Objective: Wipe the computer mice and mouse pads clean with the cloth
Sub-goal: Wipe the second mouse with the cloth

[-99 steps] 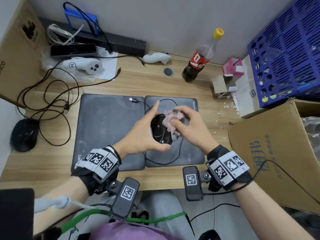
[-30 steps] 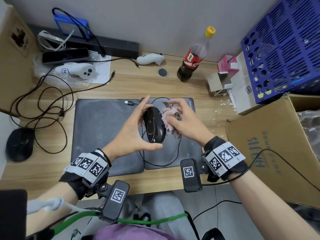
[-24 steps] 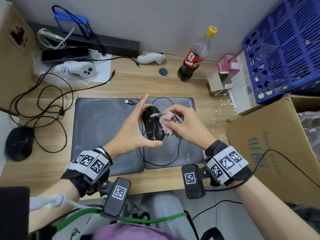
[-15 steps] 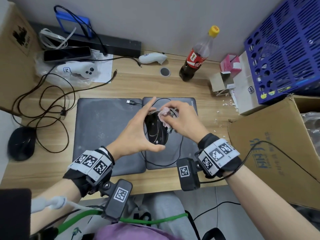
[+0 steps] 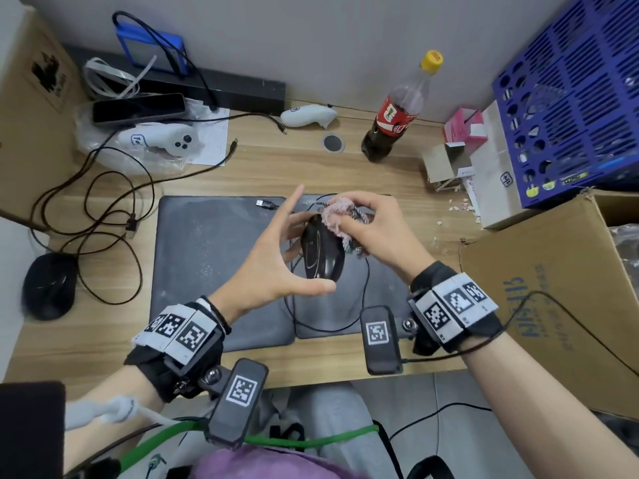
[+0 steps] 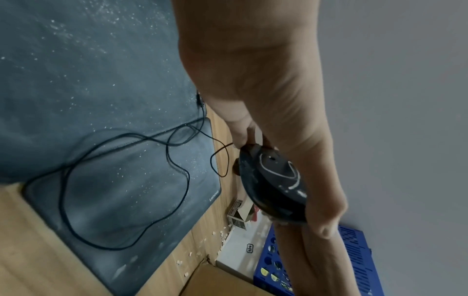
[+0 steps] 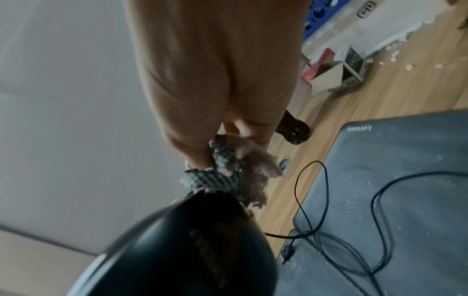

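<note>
My left hand [image 5: 276, 257] holds a black wired mouse [image 5: 321, 254] in the air between thumb and fingers, above two dark grey mouse pads [image 5: 207, 257]. The left wrist view shows the mouse [image 6: 273, 186] on edge, its underside facing the camera. My right hand [image 5: 373, 233] pinches a pink cloth [image 5: 337, 216] and presses it on the mouse's far end; the right wrist view shows the cloth [image 7: 235, 172] bunched against the mouse [image 7: 177, 250]. The mouse cable [image 5: 359, 299] loops on the right pad. A second black mouse [image 5: 48, 285] lies at the desk's left edge.
White specks dust both pads. A cola bottle [image 5: 397, 119], small boxes [image 5: 449, 164] and a blue crate [image 5: 570, 98] stand at the back right, a cardboard box [image 5: 553, 292] at the right. Cables [image 5: 103, 219], white controllers [image 5: 162, 143] and a phone [image 5: 138, 108] fill the back left.
The right hand has rubbed the cloth from the mouse's side up to its far end. The left hand has turned the mouse slightly while holding it up.
</note>
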`<state>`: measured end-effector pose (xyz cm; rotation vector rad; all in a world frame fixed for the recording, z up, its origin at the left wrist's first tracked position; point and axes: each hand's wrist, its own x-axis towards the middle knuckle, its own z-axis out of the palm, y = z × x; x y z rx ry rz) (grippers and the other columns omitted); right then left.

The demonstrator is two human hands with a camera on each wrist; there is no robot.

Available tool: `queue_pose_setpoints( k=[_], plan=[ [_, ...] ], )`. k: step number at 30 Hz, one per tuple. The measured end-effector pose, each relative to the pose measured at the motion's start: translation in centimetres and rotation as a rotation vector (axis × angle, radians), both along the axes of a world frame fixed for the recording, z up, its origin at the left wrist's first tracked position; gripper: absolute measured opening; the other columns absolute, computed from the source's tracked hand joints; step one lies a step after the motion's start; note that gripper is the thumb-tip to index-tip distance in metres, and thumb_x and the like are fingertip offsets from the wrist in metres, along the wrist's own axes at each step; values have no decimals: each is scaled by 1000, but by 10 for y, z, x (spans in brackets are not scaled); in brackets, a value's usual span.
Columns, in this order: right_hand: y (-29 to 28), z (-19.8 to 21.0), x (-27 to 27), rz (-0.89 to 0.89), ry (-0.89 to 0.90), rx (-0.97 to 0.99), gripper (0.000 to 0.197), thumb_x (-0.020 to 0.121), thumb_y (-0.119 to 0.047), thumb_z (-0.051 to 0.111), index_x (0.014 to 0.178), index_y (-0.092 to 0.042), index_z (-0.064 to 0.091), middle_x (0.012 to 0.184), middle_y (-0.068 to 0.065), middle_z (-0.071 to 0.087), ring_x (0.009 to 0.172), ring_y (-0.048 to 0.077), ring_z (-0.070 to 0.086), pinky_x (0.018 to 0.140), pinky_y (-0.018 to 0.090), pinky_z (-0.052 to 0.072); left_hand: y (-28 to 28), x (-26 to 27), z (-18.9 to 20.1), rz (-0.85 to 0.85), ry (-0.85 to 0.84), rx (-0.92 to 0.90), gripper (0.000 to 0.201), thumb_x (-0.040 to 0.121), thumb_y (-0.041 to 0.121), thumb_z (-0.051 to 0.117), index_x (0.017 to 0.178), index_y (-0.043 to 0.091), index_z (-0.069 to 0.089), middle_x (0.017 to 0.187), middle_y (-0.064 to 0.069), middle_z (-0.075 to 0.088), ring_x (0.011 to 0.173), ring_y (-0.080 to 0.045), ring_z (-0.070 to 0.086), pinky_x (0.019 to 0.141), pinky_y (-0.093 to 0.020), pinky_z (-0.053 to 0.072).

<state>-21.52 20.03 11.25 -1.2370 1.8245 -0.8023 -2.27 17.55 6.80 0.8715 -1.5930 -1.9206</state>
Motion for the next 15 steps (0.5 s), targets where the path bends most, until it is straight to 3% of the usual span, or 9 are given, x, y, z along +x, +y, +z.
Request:
queue_pose_setpoints(
  k=[3, 5, 8, 10, 11, 12, 15],
  plan=[
    [-8, -4, 3, -61, -81, -3, 18, 87, -19, 65, 103, -24, 71, 95, -12, 72, 78, 0, 62, 49, 6, 42, 3, -2, -1, 1, 69, 85, 125, 49, 27, 94, 151, 47, 24, 141, -1, 49, 125, -15, 55, 111, -36, 42],
    [-10, -6, 6, -97, -131, 1, 16, 90, -15, 63, 104, -16, 70, 94, -6, 71, 70, -1, 60, 46, 7, 40, 4, -3, -2, 20, 127, 169, 131, 46, 37, 97, 153, 42, 22, 141, -5, 52, 122, -18, 58, 105, -35, 47],
    [-5, -9, 12, -148, -194, 22, 16, 93, -11, 58, 104, -14, 69, 98, 1, 71, 64, 1, 61, 45, 22, 46, 2, -5, 0, 111, 209, 295, 133, 45, 48, 96, 154, 35, 20, 140, -9, 56, 121, -24, 61, 95, -32, 51],
    [0, -8, 16, -166, -191, -20, 18, 91, -7, 59, 104, -13, 69, 101, 0, 72, 83, 8, 66, 68, 33, 57, -1, -5, 0, 197, 243, 382, 129, 45, 50, 95, 152, 36, 26, 136, -10, 60, 119, -26, 61, 98, -36, 51],
    [3, -6, 18, -166, -187, -53, 17, 89, -6, 60, 102, -12, 69, 101, -1, 72, 91, 8, 66, 81, 32, 56, -3, -5, -2, 233, 249, 406, 127, 45, 51, 94, 152, 35, 27, 133, -8, 62, 120, -26, 61, 100, -37, 50],
    [6, -2, 21, -163, -195, -82, 16, 88, -6, 62, 101, -12, 69, 99, -2, 72, 93, 6, 65, 86, 30, 54, -5, -6, -3, 263, 254, 425, 128, 45, 52, 94, 152, 33, 27, 129, -4, 65, 120, -26, 61, 99, -36, 51],
    [10, 15, 29, -106, -205, -123, 16, 83, -10, 70, 98, -18, 69, 93, -7, 71, 87, 1, 64, 83, 21, 51, -8, -9, -6, 353, 262, 494, 129, 46, 53, 94, 153, 27, 27, 122, -2, 69, 117, -23, 64, 96, -33, 53]
  ],
)
